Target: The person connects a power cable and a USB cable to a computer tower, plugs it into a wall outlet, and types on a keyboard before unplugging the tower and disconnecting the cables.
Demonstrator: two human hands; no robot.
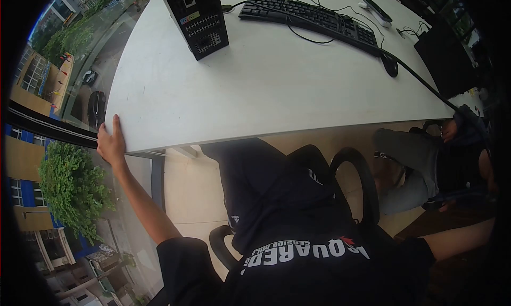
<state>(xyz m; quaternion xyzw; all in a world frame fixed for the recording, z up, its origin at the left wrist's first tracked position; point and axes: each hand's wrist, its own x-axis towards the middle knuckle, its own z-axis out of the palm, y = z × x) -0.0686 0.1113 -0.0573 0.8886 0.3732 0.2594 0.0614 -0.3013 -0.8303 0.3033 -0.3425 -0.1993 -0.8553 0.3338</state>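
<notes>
My left hand [112,140] rests on the left front corner of the white table [239,93], its thumb and a finger lying along the edge. The fingers show only in part. My right arm [463,241] stretches out to the right, and its hand is out of the frame. On the table stands a black computer case [198,21]. To its right lie a black keyboard [314,21] with loose cables and a black mouse [389,65]. Behind them a phone-like device [377,12] rests on a small white object.
Another person [426,167] sits at the right. A dark monitor [446,58] stands at the table's right side, with a thick black cable crossing the edge. A window at the left shows trees [74,189] and buildings. My chair's armrest [367,189] is below the table.
</notes>
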